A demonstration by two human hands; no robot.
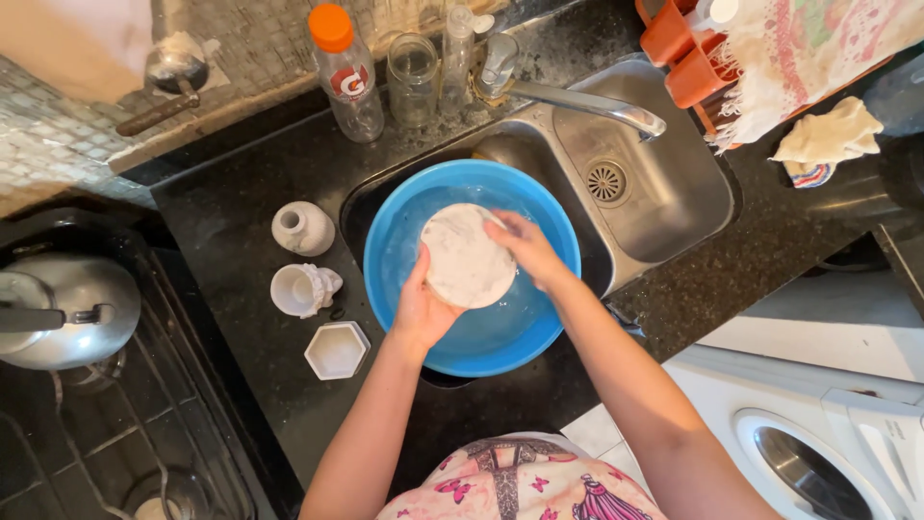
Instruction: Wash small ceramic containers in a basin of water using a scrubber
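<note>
Black worktop, sink corner: left hand point(422, 310) grips white round disc point(468, 256) from below, face up, over blue basin point(404, 226); right hand point(525, 246) fingers closed on its upper right rim, both equally near.

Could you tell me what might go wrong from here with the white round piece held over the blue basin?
The white round piece looks wet in the left hand and right hand; it could slip and chip against the blue basin. Three small white vessels stand close by the left elbow and might get knocked on the black counter.
</note>
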